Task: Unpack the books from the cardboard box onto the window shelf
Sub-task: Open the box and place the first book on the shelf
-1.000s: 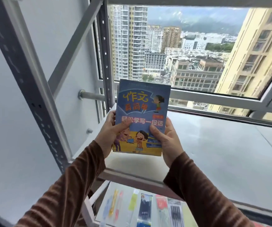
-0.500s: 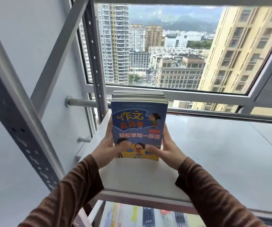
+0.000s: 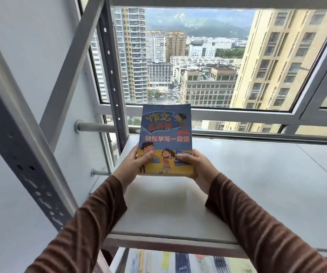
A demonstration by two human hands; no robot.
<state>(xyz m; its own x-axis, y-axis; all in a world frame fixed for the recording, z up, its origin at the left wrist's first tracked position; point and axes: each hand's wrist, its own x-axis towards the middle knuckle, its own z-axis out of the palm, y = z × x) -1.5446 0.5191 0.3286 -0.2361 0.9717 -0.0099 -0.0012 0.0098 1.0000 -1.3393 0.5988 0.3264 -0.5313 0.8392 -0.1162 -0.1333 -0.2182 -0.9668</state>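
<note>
Two hands are holding one book [image 3: 166, 138] upright over the white window shelf [image 3: 257, 184], its blue and yellow cartoon cover facing the person. The left hand [image 3: 133, 166] is gripping the lower left edge, thumb pressing across the cover's bottom corner; the right hand [image 3: 197, 167] is gripping the lower right edge in the same way, thumb lying on the front and the other fingers going behind, out of sight. Both brown ribbed sleeves [image 3: 257, 223] are reaching forward from the bottom of the view. The book is sitting toward the left end of the shelf, near the perforated metal upright [image 3: 112, 79], and whether its bottom edge is touching the shelf or hanging just above it I cannot tell. Behind it the window [image 3: 208, 56] is showing tower blocks and distant hills. Below the shelf's front edge, a lower level is carrying some blurred, colourful packets [image 3: 180, 262].
</note>
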